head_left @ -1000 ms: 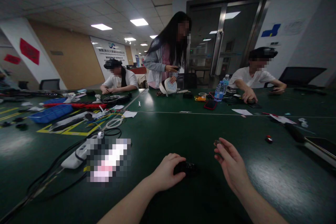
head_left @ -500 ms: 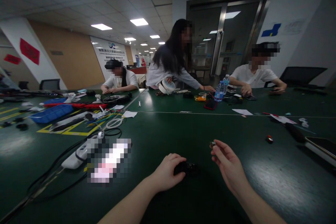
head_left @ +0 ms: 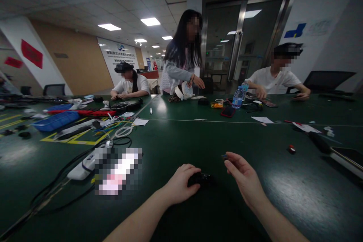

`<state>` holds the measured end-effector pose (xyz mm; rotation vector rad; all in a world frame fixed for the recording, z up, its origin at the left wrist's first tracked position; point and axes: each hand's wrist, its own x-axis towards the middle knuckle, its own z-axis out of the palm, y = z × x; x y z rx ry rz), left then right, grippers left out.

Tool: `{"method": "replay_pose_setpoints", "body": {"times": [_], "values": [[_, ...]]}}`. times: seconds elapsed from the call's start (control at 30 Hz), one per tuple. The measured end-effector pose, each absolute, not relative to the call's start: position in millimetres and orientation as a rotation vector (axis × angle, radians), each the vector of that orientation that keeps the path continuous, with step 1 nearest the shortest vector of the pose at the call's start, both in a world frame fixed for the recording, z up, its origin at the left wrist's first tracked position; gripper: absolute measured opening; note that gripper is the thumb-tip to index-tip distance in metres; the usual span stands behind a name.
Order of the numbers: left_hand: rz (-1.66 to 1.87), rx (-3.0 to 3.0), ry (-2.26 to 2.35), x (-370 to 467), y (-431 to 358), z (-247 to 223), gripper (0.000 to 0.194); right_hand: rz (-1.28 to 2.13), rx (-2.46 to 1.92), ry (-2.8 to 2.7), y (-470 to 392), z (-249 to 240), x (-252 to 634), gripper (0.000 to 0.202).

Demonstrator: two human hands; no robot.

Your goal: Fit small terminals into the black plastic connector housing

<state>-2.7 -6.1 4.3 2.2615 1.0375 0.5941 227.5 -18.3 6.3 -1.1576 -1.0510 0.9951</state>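
Observation:
My left hand (head_left: 183,183) rests on the dark green table with its fingers and thumb curled round a small black object (head_left: 204,177). That object's far end is glossy and sticks out to the right, but dark on dark, its kind is unclear. Above the table to the right, my right hand (head_left: 244,176) pinches a tiny piece (head_left: 224,157) between thumb and fingertips. A bluish edge shows on the piece, which is too small to name. Farther right on the table lies a small red and dark object (head_left: 291,149), apart from both hands.
Left of my hands are a lit phone-like screen (head_left: 120,172), a white power strip (head_left: 85,167) with black cables, and a blue tray (head_left: 56,121). Water bottles (head_left: 237,97) stand across the table. Three other people are there, one standing (head_left: 181,60). A dark-screened device (head_left: 347,157) lies far right.
My right hand has shifted slightly left and turned the tiny piece, now showing a bluish edge. My left hand stays put. The standing person has straightened and drawn an arm back from the table.

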Motion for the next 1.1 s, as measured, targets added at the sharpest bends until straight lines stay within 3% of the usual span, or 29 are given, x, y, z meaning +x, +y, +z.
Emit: {"method": "replay_pose_setpoints", "body": {"times": [0.4, 1.1], "values": [[0.592, 2.265, 1.047, -2.8, -4.9, 3.4, 0.043, 0.905, -1.277, -1.572, -27.2, 3.2, 216.3, 0.028], [0.604, 2.284, 1.045, -2.6, -4.6, 0.8, 0.043, 0.806, -1.339, -1.981, -36.1, 7.7, 203.2, 0.021]]}}
